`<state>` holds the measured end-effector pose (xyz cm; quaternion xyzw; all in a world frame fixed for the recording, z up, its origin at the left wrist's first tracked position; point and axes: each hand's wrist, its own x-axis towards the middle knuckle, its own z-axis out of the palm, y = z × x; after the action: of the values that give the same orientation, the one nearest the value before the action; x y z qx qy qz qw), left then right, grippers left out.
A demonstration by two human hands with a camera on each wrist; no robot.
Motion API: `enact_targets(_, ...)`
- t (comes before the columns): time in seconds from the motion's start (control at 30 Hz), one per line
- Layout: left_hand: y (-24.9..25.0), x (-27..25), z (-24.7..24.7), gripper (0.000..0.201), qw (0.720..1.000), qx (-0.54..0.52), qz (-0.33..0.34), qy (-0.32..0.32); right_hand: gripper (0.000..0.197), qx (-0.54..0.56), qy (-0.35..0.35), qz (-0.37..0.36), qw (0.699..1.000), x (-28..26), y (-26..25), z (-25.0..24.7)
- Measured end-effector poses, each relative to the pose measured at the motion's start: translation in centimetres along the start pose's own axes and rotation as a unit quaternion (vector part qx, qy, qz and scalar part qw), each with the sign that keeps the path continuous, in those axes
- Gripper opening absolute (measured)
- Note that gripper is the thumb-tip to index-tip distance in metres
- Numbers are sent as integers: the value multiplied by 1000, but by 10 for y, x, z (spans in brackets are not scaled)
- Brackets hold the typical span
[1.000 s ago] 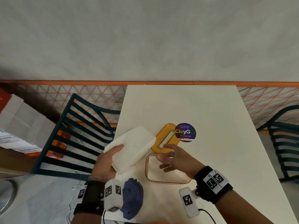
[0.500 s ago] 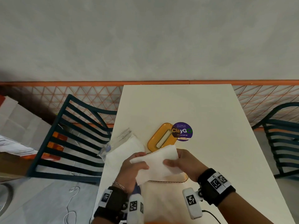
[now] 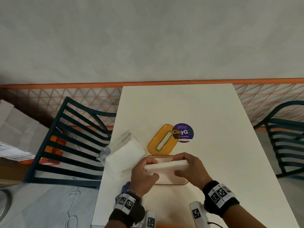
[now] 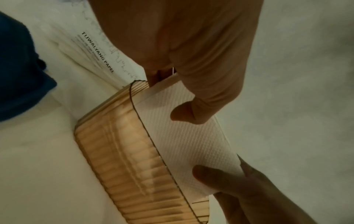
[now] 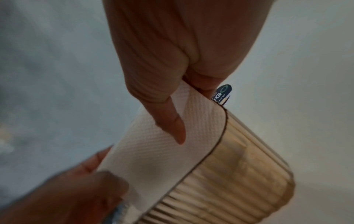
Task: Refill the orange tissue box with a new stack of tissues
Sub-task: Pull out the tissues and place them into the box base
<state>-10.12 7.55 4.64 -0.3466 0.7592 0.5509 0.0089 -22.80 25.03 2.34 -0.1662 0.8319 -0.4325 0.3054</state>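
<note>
Head view: both hands hold one stack of white tissues (image 3: 166,167) over the open orange tissue box (image 3: 171,182), which stands on the white table (image 3: 189,106) close to the person. The left hand (image 3: 144,175) pinches the stack's left end with the thumb on top; the right hand (image 3: 191,170) curls over its right end. The box's one orange lid (image 3: 162,139), with its slot, lies off the box just behind it, partly over a round purple sticker (image 3: 185,133). One opened clear tissue pack (image 3: 121,150) lies to the left, touching the box's corner. Two dark slatted chairs flank the table.

Left wrist view: the stack (image 4: 184,136) sits partly inside the ribbed amber wall of the box (image 4: 130,151), its top still above the rim. The left thumb presses on the paper near one end and the right thumb on the other. The pack wrapper's print reads "TUWALYANG PAPEL". A blue cloth (image 4: 19,68) lies nearby.

Right wrist view: the right thumb lies flat on the embossed top sheet (image 5: 162,151) and the fingers wrap the far edge; the stack enters the box (image 5: 239,174) at its rounded corner.

Judged from this, the lid is off and the stack is being seated; pressing it fully down and refitting the lid remain.
</note>
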Motion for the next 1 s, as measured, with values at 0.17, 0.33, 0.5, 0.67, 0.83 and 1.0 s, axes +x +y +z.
enact_targets(0.17,4,5,2,37,988,123,97,-6,47,-28,18,-51,998,-2,-6,0)
enact_targets(0.33,20,19,-11,33,948,264,179,16,50,10,11,-107,994,-5,-57,-24)
enact_targets(0.5,31,23,-6,45,991,107,73,-41,48,40,-20,-145,988,-4,-88,-36)
enact_targets(0.67,25,24,-1,50,998,-1,48,-29,45,131,-38,-130,982,-3,-79,-35)
enact_targets(0.83,19,25,3,44,999,-32,7,-27,36,134,-58,-101,984,0,-51,-11)
enact_targets(1.0,7,26,19,42,998,-40,-43,4,34,119,-52,-76,989,3,-32,11)
